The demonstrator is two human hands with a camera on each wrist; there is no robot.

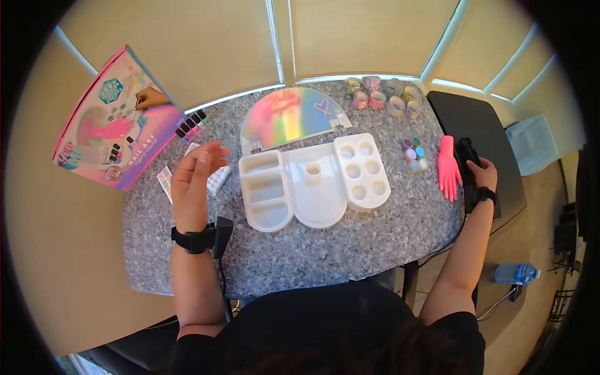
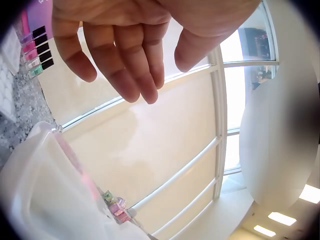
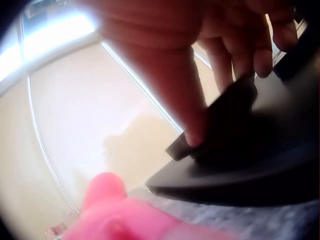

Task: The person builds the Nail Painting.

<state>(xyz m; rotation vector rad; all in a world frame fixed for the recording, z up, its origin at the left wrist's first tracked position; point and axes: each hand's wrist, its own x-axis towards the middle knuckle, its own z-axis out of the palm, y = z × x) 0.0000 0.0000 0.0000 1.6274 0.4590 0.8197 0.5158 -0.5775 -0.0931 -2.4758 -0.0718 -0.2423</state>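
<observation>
The person wears a plain black short-sleeved top (image 1: pixel 337 325), with a black strap (image 1: pixel 192 240) round each wrist; the left one carries a boxy black camera (image 1: pixel 222 236) trailing a dark cable (image 1: pixel 224 275).

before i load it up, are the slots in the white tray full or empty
Empty: the head view shows bare white floors in the white tray, in its three long compartments and six round wells.

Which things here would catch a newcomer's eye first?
Most likely the bright pink model hand, lying on the speckled table just left of the person's right hand. Next, the rainbow-sheened arched panel behind the white molded tray at the table's middle. Then the big colorful nail art box, standing tilted at the far left.
</observation>
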